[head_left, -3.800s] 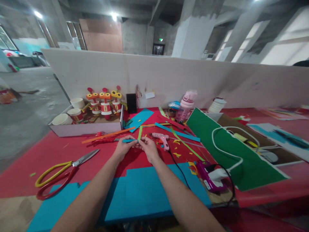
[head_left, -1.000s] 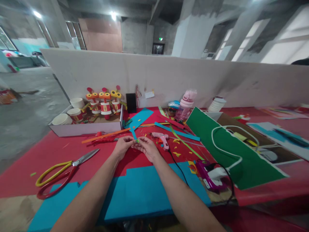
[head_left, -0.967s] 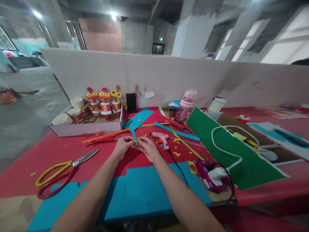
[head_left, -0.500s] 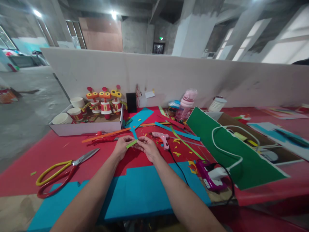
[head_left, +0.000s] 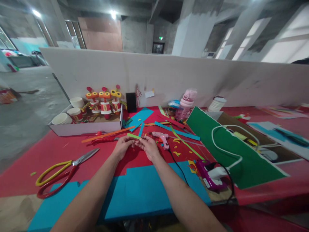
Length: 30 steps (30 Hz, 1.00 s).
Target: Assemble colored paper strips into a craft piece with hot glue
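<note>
Two hands (head_left: 137, 146) pinching crossed paper strips (head_left: 136, 135), the joint hidden by fingertips.

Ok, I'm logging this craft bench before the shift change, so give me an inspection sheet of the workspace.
Surface: red table, large blue foam sheet at the near edge.
Job's things: green strip and blue strip pinched between both hands.
Clutter: scissors, pink glue gun, purple glue gun, green sheet, box of paper-cup figures, pink bottle, loose strips and scraps.
Grippers: left hand and right hand, fingertips meeting on the strips.
Cables: black cord from the pink glue gun, white cable across the green sheet.
Surroundings: white partition, concrete hall behind.
</note>
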Each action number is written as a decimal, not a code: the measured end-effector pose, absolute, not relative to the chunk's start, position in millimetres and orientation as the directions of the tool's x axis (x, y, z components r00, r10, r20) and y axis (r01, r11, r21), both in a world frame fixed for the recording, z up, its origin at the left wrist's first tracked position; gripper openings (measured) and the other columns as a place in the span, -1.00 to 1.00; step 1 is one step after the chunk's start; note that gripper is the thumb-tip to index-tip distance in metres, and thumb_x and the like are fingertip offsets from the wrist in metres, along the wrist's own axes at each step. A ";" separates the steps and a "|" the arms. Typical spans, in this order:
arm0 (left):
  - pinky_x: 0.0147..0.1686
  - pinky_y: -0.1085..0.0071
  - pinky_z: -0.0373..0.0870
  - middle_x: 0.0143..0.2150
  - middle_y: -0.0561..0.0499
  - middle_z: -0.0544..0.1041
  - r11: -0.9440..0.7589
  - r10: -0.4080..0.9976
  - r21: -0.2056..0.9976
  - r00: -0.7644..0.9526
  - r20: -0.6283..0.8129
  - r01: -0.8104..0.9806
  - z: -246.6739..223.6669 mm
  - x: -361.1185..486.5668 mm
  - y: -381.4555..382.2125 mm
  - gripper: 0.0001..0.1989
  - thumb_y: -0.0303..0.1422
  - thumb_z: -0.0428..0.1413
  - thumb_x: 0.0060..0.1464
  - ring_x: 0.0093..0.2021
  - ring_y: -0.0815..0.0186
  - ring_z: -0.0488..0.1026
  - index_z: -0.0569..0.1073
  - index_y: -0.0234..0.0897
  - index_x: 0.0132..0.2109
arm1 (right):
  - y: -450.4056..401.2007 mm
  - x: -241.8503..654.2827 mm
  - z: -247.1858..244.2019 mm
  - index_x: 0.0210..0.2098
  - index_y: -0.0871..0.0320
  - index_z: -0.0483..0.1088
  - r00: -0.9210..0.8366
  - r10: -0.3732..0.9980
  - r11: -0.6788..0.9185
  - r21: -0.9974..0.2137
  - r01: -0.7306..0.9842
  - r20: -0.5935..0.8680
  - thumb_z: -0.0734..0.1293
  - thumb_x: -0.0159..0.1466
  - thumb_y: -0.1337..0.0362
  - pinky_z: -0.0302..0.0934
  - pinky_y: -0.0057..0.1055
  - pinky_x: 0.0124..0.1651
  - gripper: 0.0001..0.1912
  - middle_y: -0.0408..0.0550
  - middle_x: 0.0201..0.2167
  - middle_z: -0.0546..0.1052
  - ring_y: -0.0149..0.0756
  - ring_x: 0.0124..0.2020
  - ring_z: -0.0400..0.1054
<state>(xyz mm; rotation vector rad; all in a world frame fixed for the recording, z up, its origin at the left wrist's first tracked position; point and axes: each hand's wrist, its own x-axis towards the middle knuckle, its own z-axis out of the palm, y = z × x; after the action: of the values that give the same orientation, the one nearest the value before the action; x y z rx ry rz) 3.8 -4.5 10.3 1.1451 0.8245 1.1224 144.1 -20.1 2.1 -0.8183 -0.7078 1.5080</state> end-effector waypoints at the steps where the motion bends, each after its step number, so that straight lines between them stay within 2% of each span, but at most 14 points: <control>1: -0.48 0.48 0.30 -0.41 -0.08 0.54 0.032 0.958 0.968 0.284 0.041 -0.248 11.2 4.1 -4.9 -0.76 -0.38 0.26 -0.23 -0.48 0.38 0.41 0.54 -0.39 -0.33 | -20.2 143.6 2.8 -0.41 0.19 0.31 -0.028 0.995 -0.094 -0.807 -0.583 -0.096 0.49 -0.06 0.28 0.40 -0.33 -0.21 -0.69 -0.15 -0.54 0.50 -0.36 -0.46 0.46; 4: -0.47 0.50 0.30 -0.37 -0.06 0.53 0.024 0.954 0.969 0.296 0.051 -0.246 13.6 5.1 -6.1 -0.75 -0.34 0.26 -0.18 -0.44 0.38 0.42 0.52 -0.37 -0.30 | -21.8 141.0 4.6 -0.41 0.18 0.27 -0.042 0.996 -0.090 -0.788 -0.609 -0.081 0.49 -0.07 0.29 0.40 -0.26 -0.21 -0.66 -0.15 -0.54 0.50 -0.31 -0.44 0.48; 7: -0.46 0.50 0.29 -0.44 -0.01 0.51 0.004 0.967 0.975 0.250 0.053 -0.221 13.4 5.3 -6.0 -0.77 -0.29 0.27 -0.18 -0.47 0.41 0.40 0.51 -0.36 -0.36 | -24.3 138.7 4.8 -0.40 0.17 0.26 -0.079 0.996 -0.089 -0.792 -0.603 -0.052 0.50 -0.08 0.27 0.40 -0.22 -0.20 -0.64 -0.16 -0.55 0.50 -0.28 -0.45 0.49; 12: -0.49 0.51 0.24 -0.54 0.05 0.47 -0.044 0.976 0.988 0.205 0.074 -0.145 11.2 3.0 -3.8 -0.78 -0.29 0.29 -0.21 -0.55 0.44 0.33 0.50 -0.37 -0.43 | -26.2 140.9 5.2 -0.40 0.19 0.30 -0.070 0.995 -0.096 -0.843 -0.529 -0.069 0.51 -0.13 0.26 0.37 -0.27 -0.15 -0.62 -0.17 -0.51 0.51 -0.33 -0.45 0.48; 17: -0.48 0.50 0.25 -0.52 0.00 0.50 -0.056 0.973 0.995 0.219 0.072 -0.079 12.4 2.4 -3.9 -0.78 -0.29 0.28 -0.21 -0.54 0.41 0.35 0.52 -0.38 -0.43 | -27.0 144.7 9.0 -0.44 0.19 0.31 -0.063 0.996 -0.092 -0.866 -0.491 -0.071 0.51 -0.14 0.23 0.39 -0.28 -0.18 -0.64 -0.19 -0.55 0.50 -0.36 -0.47 0.46; 23: -0.47 0.48 0.30 -0.50 0.01 0.50 -0.031 0.968 0.986 0.240 0.070 -0.164 11.2 4.4 -3.8 -0.74 -0.25 0.29 -0.21 -0.52 0.40 0.38 0.50 -0.36 -0.41 | -27.1 140.9 8.6 -0.45 0.21 0.33 -0.043 0.998 -0.052 -0.881 -0.469 -0.036 0.50 -0.11 0.21 0.41 -0.24 -0.21 -0.66 -0.13 -0.55 0.51 -0.29 -0.48 0.48; 30: -0.50 0.50 0.26 -0.58 0.05 0.45 -0.107 0.987 0.989 0.109 0.118 -0.100 10.6 5.5 -3.8 -0.76 -0.26 0.28 -0.22 -0.56 0.42 0.33 0.47 -0.36 -0.50 | -22.6 139.4 2.2 -0.44 0.22 0.38 -0.041 0.998 -0.056 -0.925 -0.375 -0.044 0.50 -0.13 0.20 0.42 -0.34 -0.31 -0.67 -0.14 -0.58 0.50 -0.30 -0.48 0.47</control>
<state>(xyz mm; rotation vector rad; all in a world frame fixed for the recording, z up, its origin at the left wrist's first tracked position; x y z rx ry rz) 5.5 -3.8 10.6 1.2729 1.0005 1.2479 139.4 -22.6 2.2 -0.9400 -0.9172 1.4276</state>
